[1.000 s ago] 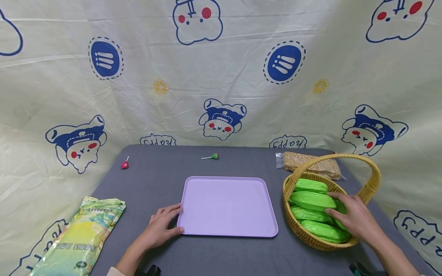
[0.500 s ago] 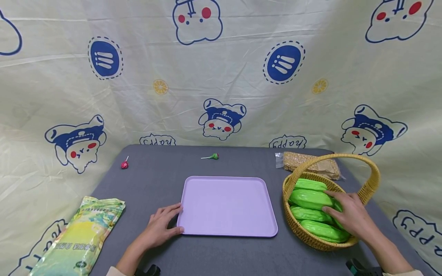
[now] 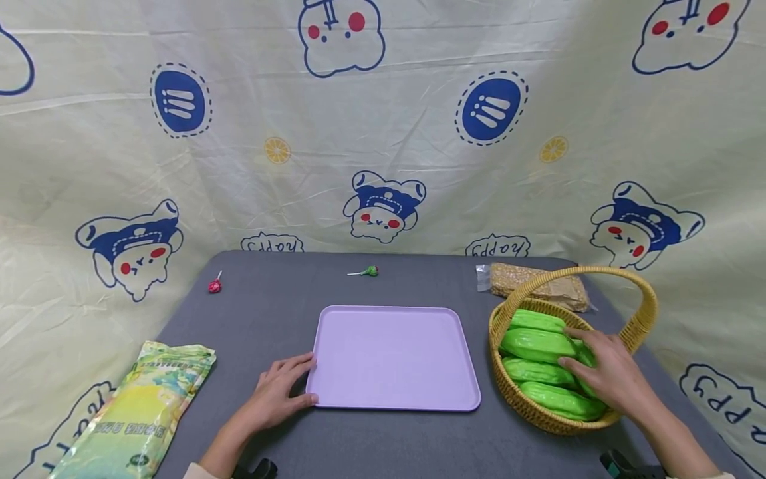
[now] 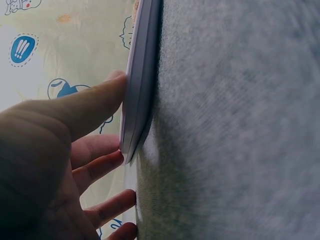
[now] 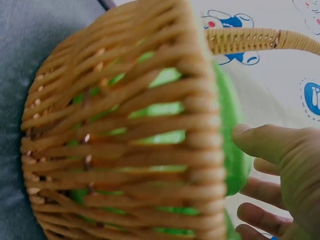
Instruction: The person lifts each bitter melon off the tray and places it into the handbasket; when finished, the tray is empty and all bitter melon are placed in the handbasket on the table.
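Note:
In the head view my left hand [image 3: 278, 394] touches the left edge of a lilac tray [image 3: 395, 359], its fingers loosely spread. The left wrist view shows the thumb and fingertips against the rim of the tray [image 4: 136, 85]. My right hand [image 3: 609, 372] rests over a woven basket [image 3: 526, 409] holding several glossy green, ribbed gourds [image 3: 538, 344]. Its thumb and index finger are spread over the gourds at the basket's right side. In the right wrist view the thumb touches a green gourd [image 5: 231, 145]; the other fingertips are partly hidden.
A yellow-green printed bag [image 3: 134, 412] lies at the left. At the back are a red lollipop [image 3: 215, 286], a green lollipop [image 3: 372, 271] and a clear packet of grains [image 3: 509, 278] behind the basket. The basket's tall handle [image 3: 643, 319] arches above the right hand.
The right hand has shifted very slightly to the left over the gourds. The left hand and tray stay as they were.

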{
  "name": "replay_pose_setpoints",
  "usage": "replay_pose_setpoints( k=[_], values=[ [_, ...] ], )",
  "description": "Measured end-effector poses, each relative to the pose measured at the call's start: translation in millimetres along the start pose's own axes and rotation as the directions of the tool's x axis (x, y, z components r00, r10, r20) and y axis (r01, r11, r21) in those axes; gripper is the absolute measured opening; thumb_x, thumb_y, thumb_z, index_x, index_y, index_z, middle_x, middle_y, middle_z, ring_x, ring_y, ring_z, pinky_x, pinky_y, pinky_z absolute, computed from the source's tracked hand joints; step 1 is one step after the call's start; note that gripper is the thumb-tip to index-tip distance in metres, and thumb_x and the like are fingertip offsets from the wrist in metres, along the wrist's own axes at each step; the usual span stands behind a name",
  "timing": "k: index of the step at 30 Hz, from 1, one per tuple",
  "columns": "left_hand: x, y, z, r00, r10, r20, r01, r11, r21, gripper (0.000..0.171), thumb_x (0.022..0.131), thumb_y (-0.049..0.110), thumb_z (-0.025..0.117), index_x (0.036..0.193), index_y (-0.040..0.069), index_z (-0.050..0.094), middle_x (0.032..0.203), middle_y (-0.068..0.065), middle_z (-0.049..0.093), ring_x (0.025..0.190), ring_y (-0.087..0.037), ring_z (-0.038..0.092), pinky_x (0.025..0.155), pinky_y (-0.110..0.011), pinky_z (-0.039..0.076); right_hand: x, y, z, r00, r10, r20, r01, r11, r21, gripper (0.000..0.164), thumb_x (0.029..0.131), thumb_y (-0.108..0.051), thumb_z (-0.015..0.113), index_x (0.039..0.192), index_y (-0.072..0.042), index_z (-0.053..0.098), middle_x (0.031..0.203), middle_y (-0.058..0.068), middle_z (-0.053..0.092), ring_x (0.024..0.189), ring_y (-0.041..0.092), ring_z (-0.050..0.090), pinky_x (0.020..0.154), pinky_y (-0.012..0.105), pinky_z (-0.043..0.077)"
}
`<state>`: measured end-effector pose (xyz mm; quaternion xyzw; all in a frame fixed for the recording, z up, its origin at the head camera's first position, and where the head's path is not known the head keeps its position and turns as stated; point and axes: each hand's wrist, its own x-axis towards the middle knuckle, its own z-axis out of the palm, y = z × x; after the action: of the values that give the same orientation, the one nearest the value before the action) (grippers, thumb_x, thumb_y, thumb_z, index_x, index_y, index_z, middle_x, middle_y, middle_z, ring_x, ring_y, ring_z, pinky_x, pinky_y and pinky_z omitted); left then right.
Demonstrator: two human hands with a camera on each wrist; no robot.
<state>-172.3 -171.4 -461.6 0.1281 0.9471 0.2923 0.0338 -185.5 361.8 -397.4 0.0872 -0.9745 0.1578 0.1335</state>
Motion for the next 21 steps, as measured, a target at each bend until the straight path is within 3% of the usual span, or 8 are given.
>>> replay_pose_setpoints(
  k=[5, 12, 21],
  values=[
    [0.6, 0.3, -1.2, 1.000, -0.004, -0.010, 0.004, 1.000, 0.013, 0.062, 0.080, 0.038, 0.071, 0.135, 0.014, 0.053, 0.144, -0.002, 0.047, 0.126, -0.029, 0.041, 0.094, -0.053, 0.031, -3, -10, -5, 0.998, -0.019, -0.064, 0.020, 1.000, 0.011, 0.056, 0.084, -0.033, 0.070, 0.126, 0.001, 0.054, 0.121, 0.030, 0.054, 0.105, 0.047, 0.043, 0.080, 0.062, 0.034],
    [0.3, 2.6, -6.1, 0.994, 0.039, -0.099, -0.032, 0.997, 0.067, 0.059, 0.080, 0.030, 0.072, 0.133, 0.011, 0.054, 0.140, -0.007, 0.051, 0.126, -0.032, 0.043, 0.092, -0.052, 0.033, -8, -35, -12, 0.983, -0.096, -0.155, 0.105, 0.993, 0.053, 0.051, 0.082, -0.025, 0.073, 0.123, 0.000, 0.056, 0.119, 0.027, 0.056, 0.105, 0.042, 0.045, 0.081, 0.059, 0.033],
    [0.4, 10.0, -17.0, 0.990, 0.014, -0.137, -0.004, 0.997, 0.077, 0.059, 0.082, 0.030, 0.071, 0.134, 0.012, 0.053, 0.142, -0.007, 0.048, 0.129, -0.034, 0.039, 0.095, -0.056, 0.032, -12, -63, -9, 0.956, -0.170, -0.241, 0.192, 0.978, 0.075, 0.050, 0.079, -0.022, 0.076, 0.121, -0.003, 0.058, 0.116, 0.020, 0.058, 0.105, 0.036, 0.046, 0.082, 0.054, 0.034]
  ],
)
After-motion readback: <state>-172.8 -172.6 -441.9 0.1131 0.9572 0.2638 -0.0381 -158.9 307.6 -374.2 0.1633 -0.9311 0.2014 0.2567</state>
